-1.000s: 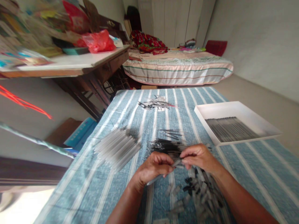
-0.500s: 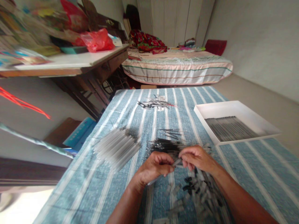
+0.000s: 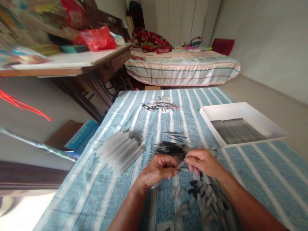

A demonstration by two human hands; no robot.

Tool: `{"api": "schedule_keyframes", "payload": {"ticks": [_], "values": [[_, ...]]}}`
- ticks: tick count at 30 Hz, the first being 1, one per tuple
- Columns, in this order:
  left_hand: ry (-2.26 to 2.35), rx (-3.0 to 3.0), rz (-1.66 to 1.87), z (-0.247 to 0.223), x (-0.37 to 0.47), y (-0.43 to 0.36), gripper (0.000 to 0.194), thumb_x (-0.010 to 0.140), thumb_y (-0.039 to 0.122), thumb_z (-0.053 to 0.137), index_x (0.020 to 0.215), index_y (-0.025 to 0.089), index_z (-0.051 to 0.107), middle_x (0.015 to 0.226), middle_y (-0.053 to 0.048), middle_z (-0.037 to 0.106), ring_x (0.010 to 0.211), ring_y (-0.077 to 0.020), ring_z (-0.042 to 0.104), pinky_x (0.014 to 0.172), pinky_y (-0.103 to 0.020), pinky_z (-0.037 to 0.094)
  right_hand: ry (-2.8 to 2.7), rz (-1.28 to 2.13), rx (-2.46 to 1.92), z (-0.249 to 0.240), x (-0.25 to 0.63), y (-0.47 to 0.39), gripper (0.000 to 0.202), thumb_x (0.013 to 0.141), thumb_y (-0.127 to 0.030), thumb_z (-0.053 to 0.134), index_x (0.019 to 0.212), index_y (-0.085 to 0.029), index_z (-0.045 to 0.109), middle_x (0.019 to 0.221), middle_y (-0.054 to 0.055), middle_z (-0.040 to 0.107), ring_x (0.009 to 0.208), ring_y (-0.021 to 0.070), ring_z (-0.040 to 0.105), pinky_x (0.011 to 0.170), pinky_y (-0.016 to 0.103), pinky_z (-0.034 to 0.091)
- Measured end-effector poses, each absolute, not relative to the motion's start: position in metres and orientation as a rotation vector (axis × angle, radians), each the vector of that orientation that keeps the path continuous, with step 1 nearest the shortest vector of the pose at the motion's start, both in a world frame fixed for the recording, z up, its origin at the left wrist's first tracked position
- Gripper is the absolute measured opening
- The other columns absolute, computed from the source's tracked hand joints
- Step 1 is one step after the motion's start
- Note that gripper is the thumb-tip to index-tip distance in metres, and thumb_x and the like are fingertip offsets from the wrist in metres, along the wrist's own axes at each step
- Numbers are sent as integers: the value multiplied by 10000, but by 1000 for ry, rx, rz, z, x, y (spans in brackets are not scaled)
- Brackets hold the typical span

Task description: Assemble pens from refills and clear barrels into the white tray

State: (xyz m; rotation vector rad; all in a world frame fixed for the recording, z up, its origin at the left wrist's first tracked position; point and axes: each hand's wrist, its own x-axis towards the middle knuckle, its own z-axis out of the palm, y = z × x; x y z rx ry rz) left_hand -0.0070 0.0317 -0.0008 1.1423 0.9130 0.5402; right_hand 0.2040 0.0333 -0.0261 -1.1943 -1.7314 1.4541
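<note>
My left hand (image 3: 160,170) is closed round a pale, see-through pen barrel (image 3: 157,184). One end of it sticks out below the palm, and the other points up to the right. At that upper end the fingers of my right hand (image 3: 201,161) are pinched together; whether they also hold a small part is hidden. Just beyond both hands lies a heap of thin dark refills (image 3: 169,150). Below my right hand, clear and black pen caps (image 3: 192,189) are scattered on the cloth. A row of pale pen barrels (image 3: 120,150) lies to the left.
At the right, a white tray (image 3: 222,112) holds a row of dark-filled pens (image 3: 237,131). Farther back on the striped cloth (image 3: 134,112) is a small pile of loose pen parts (image 3: 161,105). A cluttered desk (image 3: 96,62) stands at the left, a bed (image 3: 183,69) behind.
Both hands stay together in nearly the same place. The pen barrel has tilted or shifted slightly, with its lower end showing more clearly below my left hand.
</note>
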Motion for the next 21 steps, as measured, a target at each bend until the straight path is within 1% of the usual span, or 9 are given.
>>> {"api": "schedule_keyframes", "payload": {"ticks": [2, 5, 6, 8, 9, 12, 16, 19, 21], "values": [[914, 1147, 537, 0, -7, 31, 141, 613, 229, 715, 665, 109, 662, 491, 36, 514, 456, -62, 391, 460, -204, 261, -1735, 1445, -1216, -25, 204, 33, 403, 849, -480, 493, 628, -153, 574, 449, -21, 563, 318, 60, 456, 351, 163, 339], [922, 1143, 528, -1, -6, 31, 170, 613, 249, 723, 683, 107, 660, 500, 35, 514, 470, -65, 390, 469, -204, 265, -1713, 1449, -1198, -23, 203, 32, 319, 822, -458, 544, 765, -151, 607, 504, -25, 601, 332, 63, 473, 356, 162, 352], [920, 1141, 522, -1, -6, 31, 176, 610, 252, 729, 684, 109, 657, 502, 35, 514, 471, -64, 386, 470, -204, 264, -1726, 1438, -1196, -23, 203, 32, 311, 824, -446, 546, 744, -151, 601, 501, -25, 599, 335, 61, 473, 362, 161, 357], [911, 1139, 520, -3, -6, 30, 188, 607, 259, 739, 683, 111, 652, 506, 35, 513, 470, -62, 380, 470, -204, 261, -1747, 1421, -1230, -22, 203, 32, 370, 854, -445, 501, 633, -154, 561, 458, -27, 568, 319, 54, 450, 361, 161, 347], [909, 1138, 522, -3, -6, 30, 194, 608, 264, 744, 685, 112, 650, 509, 35, 512, 470, -62, 380, 470, -205, 261, -1743, 1423, -1246, -22, 203, 31, 389, 862, -449, 485, 614, -156, 550, 446, -29, 557, 312, 51, 440, 357, 161, 340], [913, 1135, 533, -4, -6, 30, 217, 608, 281, 757, 695, 112, 654, 521, 33, 512, 478, -63, 385, 475, -207, 268, -1728, 1461, -1238, -22, 203, 31, 316, 833, -447, 535, 711, -159, 580, 486, -36, 579, 321, 54, 449, 348, 159, 333], [912, 1133, 549, -3, -6, 30, 234, 592, 289, 774, 685, 113, 653, 534, 34, 509, 486, -61, 379, 476, -204, 267, -1753, 1464, -1271, -21, 202, 31, 399, 851, -479, 495, 612, -163, 542, 442, -32, 556, 311, 53, 441, 339, 156, 322], [923, 1149, 558, -4, -5, 29, 249, 581, 294, 778, 690, 115, 645, 535, 44, 489, 492, -59, 367, 477, -199, 264, -1744, 1454, -1255, -20, 201, 30, 366, 838, -477, 519, 659, -161, 566, 465, -32, 573, 318, 55, 446, 342, 158, 329], [934, 1195, 525, -5, -4, 29, 245, 595, 305, 763, 687, 116, 637, 526, 52, 467, 486, -58, 351, 471, -200, 251, -1762, 1428, -1240, -19, 200, 30, 383, 841, -468, 516, 609, -164, 541, 452, -31, 561, 315, 54, 442, 346, 160, 329]]}}
